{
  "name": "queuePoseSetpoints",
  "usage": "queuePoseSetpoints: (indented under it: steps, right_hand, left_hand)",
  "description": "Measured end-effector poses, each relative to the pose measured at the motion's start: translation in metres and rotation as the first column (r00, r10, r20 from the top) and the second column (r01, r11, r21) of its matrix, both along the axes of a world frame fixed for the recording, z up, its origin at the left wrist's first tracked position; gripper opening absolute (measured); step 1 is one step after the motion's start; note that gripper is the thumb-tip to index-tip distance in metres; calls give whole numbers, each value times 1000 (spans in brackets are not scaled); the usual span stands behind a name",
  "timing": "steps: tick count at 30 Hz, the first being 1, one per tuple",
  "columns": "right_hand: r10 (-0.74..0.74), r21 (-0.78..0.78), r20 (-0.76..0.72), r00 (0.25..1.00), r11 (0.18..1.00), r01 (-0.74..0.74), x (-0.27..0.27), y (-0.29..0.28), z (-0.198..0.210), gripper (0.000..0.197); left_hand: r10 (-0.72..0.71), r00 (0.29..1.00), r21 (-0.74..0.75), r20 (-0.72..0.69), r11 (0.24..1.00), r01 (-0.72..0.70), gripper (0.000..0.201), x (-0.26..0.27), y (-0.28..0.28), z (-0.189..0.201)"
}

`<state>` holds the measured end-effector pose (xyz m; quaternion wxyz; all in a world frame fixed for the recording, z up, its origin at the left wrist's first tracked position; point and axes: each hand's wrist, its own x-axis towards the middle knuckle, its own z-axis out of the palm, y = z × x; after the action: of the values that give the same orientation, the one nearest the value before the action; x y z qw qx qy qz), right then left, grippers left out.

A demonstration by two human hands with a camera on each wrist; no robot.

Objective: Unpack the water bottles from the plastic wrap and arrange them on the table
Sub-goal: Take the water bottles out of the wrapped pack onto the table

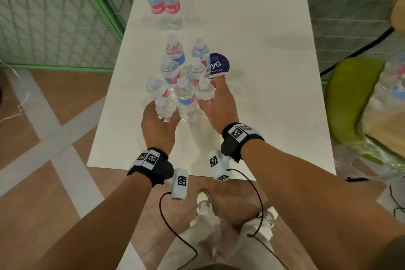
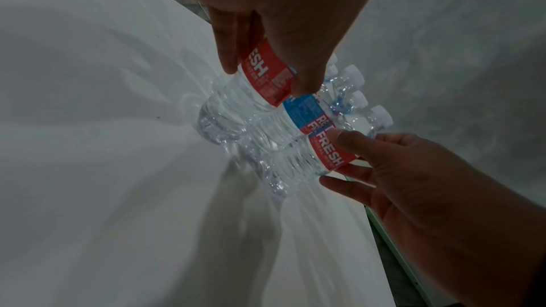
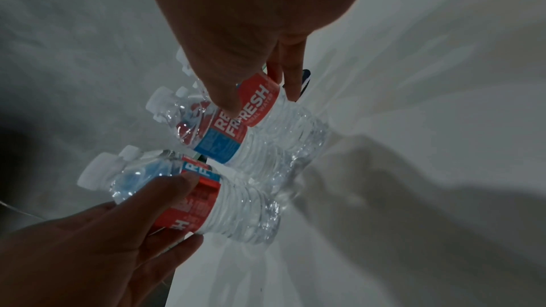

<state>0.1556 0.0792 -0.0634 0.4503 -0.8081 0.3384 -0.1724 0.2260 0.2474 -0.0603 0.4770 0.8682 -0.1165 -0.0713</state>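
We seem to stand in an indoor workspace; white table (image 1: 252,28), green mesh fencing (image 1: 54,28), wood-pattern floor (image 1: 32,182).

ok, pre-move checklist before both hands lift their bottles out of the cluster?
1. Left hand holds the near-left bottle: ok, fingers wrap its label in the left wrist view.
2. Right hand holds the near-right bottle: ok, thumb and fingers sit on its label.
3. Middle bottle between them free of both hands: cannot tell, it stands very close to both.
4. Held bottles capped: ok, white caps visible.
5. Room beside the far pair on the table: ok, bare surface to its right.
6. Plastic wrap off the cluster: cannot tell, film would be hard to see.
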Motion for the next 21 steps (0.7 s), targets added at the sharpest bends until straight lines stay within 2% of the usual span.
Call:
queuePoseSetpoints:
  steps: [2,4,7,9,11,12,15,18,21]
  right_hand:
    - [6,6,4,1000,1000,-6,-1,-1,2,51]
    - [8,2,12,1000,1000,-8,-5,-4,4,59]
    - [-32,-18,12,999,999,32,-20,-10,7,65]
    - [-78,-44,29,997,996,79,-36,-16,7,59]
    - [-144,-78,52,988,986,148,-58,-26,8,48]
    - [-184,-91,65,981,978,189,-71,-32,9,41]
    - [-310,-150,83,947,936,319,-120,-58,12,21]
    - [-463,-174,33,886,870,461,-181,-92,13,19]
    - [-675,-174,-75,734,734,657,-259,-135,13,25]
  left_hand:
    - [-4,1000,0,3,1000,4,61,1,-1,-3]
    - [8,1000,69,13,998,-9,74,-2,-1,-9]
    - [63,992,201,-111,979,-40,87,-17,3,-20]
    - [59,967,307,-246,952,20,77,-32,5,-26]
    - [-51,942,371,-332,911,180,60,-49,0,-35]
    - [-131,924,354,-359,897,265,53,-60,-6,-40]
    - [-379,820,219,-429,837,501,43,-103,-45,-43]
    - [-591,670,120,-449,703,700,38,-155,-107,-29]
    - [-751,504,84,-427,522,849,32,-215,-179,-20]
